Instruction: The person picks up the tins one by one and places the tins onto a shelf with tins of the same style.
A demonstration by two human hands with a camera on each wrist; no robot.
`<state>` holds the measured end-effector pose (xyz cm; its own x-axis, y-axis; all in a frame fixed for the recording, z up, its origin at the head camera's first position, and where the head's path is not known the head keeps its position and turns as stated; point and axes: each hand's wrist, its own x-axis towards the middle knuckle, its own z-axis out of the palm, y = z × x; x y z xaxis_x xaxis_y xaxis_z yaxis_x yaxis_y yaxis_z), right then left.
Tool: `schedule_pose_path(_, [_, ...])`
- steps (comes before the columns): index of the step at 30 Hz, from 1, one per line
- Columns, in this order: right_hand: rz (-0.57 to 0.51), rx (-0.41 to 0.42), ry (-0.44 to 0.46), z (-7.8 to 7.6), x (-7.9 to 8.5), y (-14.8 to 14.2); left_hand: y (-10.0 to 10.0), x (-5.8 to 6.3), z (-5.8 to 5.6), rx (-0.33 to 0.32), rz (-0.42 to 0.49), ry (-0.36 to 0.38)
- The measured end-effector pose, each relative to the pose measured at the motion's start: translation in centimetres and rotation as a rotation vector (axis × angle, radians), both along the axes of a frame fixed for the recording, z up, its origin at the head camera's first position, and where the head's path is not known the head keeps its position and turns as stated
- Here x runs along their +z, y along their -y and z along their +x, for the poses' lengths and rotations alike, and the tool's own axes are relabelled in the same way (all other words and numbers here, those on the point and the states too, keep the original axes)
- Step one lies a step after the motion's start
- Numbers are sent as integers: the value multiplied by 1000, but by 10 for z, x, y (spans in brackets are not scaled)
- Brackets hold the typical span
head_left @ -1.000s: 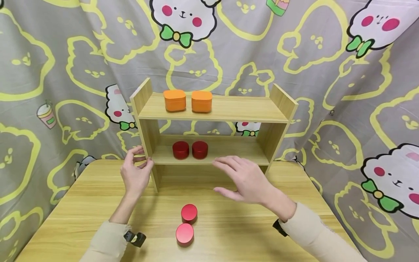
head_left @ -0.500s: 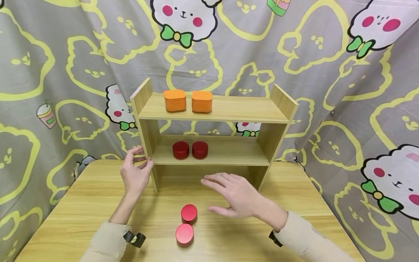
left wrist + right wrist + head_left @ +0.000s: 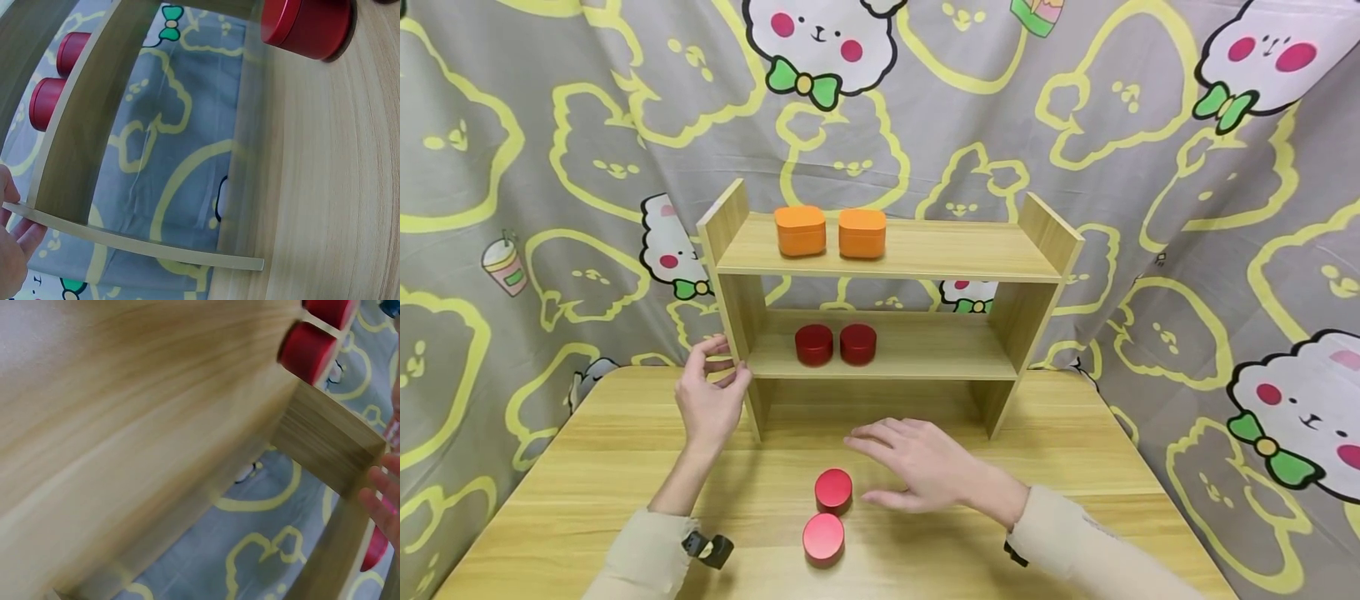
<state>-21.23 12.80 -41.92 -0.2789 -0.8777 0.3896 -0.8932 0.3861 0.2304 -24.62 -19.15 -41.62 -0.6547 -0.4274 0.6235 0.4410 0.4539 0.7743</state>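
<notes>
My left hand (image 3: 711,400) grips the left side panel of a small wooden shelf (image 3: 940,354). In the left wrist view, its thumb and fingers lie on opposite sides of that panel (image 3: 144,245). My right hand (image 3: 917,467) is held over the table with fingers extended and nothing in them. Just left of it, a round red tin (image 3: 833,490) stands on the table, with a second red tin (image 3: 823,537) close in front. Two darker-looking red tins, a left one (image 3: 814,344) and a right one (image 3: 858,343), sit side by side on the middle board.
On the top board stand two orange boxes, one at the left (image 3: 801,231) and one beside it (image 3: 862,232). A patterned grey curtain (image 3: 955,108) hangs behind the wooden table (image 3: 1045,533) and along its sides.
My right hand has come down and leftward from in front of the middle board to beside the table tins. The left hand stays on the side panel; the tins and boxes have not moved.
</notes>
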Motion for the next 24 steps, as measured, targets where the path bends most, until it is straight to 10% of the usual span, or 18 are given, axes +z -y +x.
schedule_pose_path(24, [202, -7, 73, -13, -37, 27, 1, -1, -1, -8, 7, -9])
